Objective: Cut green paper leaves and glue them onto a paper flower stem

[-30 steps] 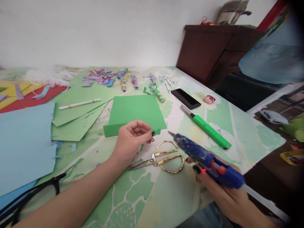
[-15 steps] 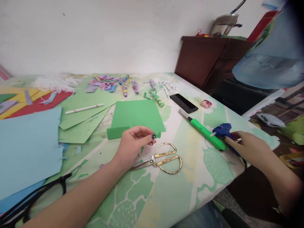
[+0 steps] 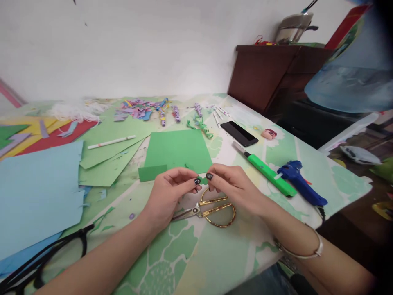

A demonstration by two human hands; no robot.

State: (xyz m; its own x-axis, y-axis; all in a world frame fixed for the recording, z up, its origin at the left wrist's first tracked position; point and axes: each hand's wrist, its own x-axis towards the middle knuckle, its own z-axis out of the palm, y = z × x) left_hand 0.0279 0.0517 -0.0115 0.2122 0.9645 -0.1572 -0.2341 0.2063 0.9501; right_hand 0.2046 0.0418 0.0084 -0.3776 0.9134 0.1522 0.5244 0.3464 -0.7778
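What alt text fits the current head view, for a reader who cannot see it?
A person's left hand pinches a small green piece, with the right hand at its other side. Gold-handled scissors lie on the table near the hands, a blue glue gun farther right.

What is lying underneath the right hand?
Part of the gold-handled scissors: their lower handle loop shows below the right hand. The hand covers some of the upper loop, and whatever else is hidden there cannot be seen.
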